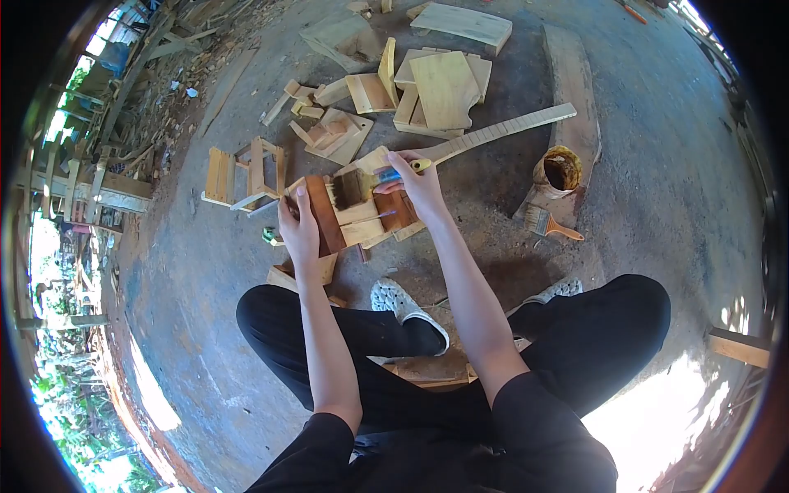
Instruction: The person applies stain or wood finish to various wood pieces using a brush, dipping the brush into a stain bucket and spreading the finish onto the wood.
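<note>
My left hand point(302, 226) is closed on the left edge of a wooden piece point(357, 233) made of joined boards, held tilted above the floor. Reddish-brown colour covers its left strip and a patch on the right, while the middle is pale bare wood. My right hand point(417, 185) grips a paintbrush point(386, 175) with a blue band and a yellow handle end. Its dark bristle end lies at the upper middle of the piece, over a dark brown area; where bristles end and stain begins is hard to make out.
To the right, a stained pot point(559, 171) of dark liquid and a wide brush point(552, 223) rest on a long plank point(569, 74). Ahead lie cut wooden boards point(445, 89) and a long slatted strip point(505, 130). Small wooden frames point(245, 174) stand at left.
</note>
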Motion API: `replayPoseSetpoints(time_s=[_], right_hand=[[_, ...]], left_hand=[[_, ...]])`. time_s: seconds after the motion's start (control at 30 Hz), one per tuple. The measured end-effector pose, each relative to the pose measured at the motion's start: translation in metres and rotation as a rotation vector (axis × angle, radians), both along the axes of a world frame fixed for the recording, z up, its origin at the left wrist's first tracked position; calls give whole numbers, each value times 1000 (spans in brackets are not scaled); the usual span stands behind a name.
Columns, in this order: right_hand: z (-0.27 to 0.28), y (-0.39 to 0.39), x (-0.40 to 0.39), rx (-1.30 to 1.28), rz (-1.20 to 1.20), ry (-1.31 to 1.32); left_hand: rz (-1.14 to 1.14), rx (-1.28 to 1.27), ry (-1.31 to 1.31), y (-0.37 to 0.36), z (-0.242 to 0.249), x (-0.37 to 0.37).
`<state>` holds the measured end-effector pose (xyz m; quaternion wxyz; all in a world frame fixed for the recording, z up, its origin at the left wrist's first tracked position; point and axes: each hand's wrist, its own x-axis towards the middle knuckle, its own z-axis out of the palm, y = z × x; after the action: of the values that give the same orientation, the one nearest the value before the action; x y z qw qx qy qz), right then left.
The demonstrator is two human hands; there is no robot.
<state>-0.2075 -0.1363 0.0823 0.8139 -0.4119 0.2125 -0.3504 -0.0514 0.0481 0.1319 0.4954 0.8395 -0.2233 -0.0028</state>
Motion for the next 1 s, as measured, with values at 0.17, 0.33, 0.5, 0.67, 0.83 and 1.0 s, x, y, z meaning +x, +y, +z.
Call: replayPoseSetpoints(time_s=[0.17, 0.33, 0.5, 0.67, 0.83, 1.0], right_hand=[[10, -1, -1, 62, -147, -29], [7, -12, -18, 44, -295, 55], [16, -28, -36, 73, -484, 75], [20, -48, -67, -53, -1204, 68], [32, -52, -71, -23, -1186, 160], [47, -19, -43, -14, -447, 131]], left_hand=[[96, 244, -181, 6, 2, -9], [189, 454, 86, 11, 42, -24], [312, 270, 84, 2, 29, -26], [242, -503, 528, -4, 34, -26], [-35, -899, 741, -11, 43, -38], [-254, -1030, 852, -15, 42, -56]])
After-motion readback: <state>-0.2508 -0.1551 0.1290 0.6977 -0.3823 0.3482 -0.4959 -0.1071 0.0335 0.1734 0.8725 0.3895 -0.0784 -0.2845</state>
